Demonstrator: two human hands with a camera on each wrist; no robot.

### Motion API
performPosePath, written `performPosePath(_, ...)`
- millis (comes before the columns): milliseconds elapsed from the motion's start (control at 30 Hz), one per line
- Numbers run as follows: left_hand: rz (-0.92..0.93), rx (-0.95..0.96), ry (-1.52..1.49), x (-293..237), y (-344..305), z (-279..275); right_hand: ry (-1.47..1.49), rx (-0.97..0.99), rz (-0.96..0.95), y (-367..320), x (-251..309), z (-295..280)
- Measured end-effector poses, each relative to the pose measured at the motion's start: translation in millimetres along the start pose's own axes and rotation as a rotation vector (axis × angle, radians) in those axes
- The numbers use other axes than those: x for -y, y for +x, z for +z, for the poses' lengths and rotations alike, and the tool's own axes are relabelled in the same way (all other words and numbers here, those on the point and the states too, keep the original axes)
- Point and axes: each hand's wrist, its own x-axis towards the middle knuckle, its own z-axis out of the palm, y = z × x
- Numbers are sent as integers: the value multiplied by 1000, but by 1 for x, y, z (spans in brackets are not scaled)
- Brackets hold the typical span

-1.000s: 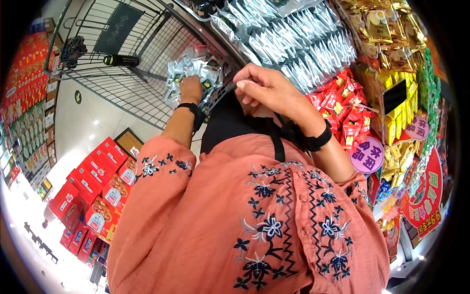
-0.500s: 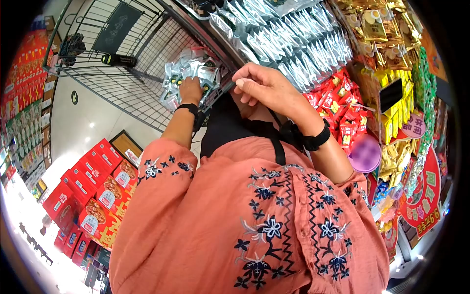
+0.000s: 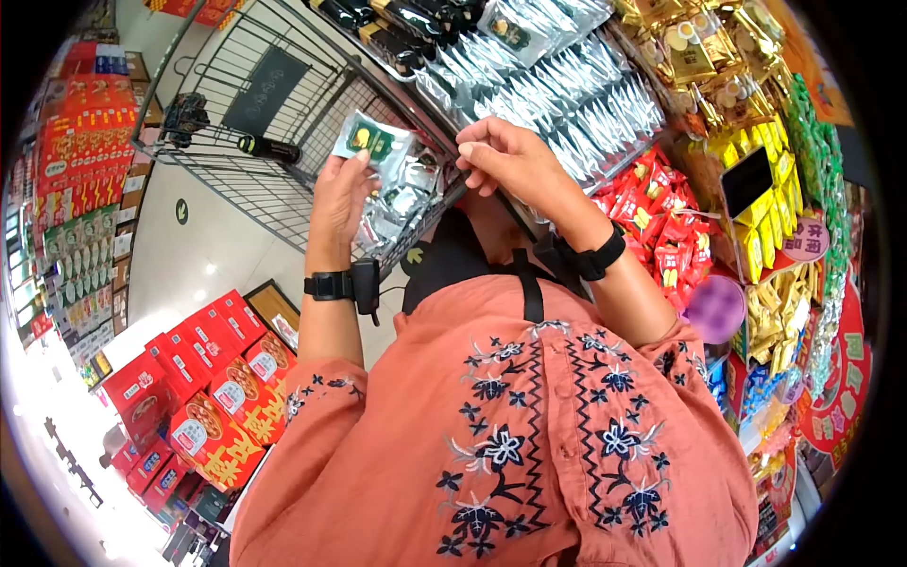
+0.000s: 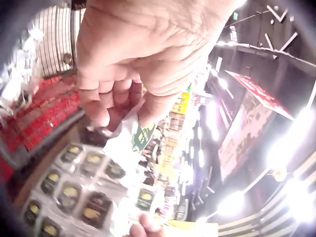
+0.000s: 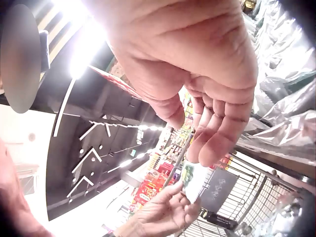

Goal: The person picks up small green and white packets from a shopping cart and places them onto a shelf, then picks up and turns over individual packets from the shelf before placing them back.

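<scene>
My left hand (image 3: 342, 203) pinches a small silver packet with a green label (image 3: 378, 144) between thumb and fingers, above the shopping cart (image 3: 213, 175). In the left wrist view the packet (image 4: 143, 136) is partly covered by the fingers. Below it, a pile of similar silver packets (image 3: 383, 222) lies in the cart's near corner. My right hand (image 3: 521, 168) hovers between the cart and the shelf display, fingers loosely bent and holding nothing. In the right wrist view the left hand (image 5: 165, 212) shows beyond the right fingers with its packet (image 5: 194, 177).
Rows of silver packets (image 3: 590, 118) fill the display at right, beside red packets (image 3: 661, 213) and yellow packets (image 3: 761, 227). A dark bottle (image 3: 269, 148) lies in the cart. Stacked red boxes (image 3: 179, 378) stand at the lower left.
My left hand has risen out of the packet pile in the cart with one packet pinched in it. The right hand stays nearly in place, while the view has shifted slightly.
</scene>
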Motion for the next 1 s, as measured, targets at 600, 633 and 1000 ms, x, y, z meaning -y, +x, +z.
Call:
performPosePath(600, 14, 270, -16, -11, -12, 119, 365, -104, -58, -14, 13, -19)
performPosePath(633, 12, 256, 15, -13, -12, 121, 373, -107, -59, -16, 13, -21)
performPosePath(1000, 235, 200, 672, -42, 26, 130, 209, -254, -161, -20, 1, -39)
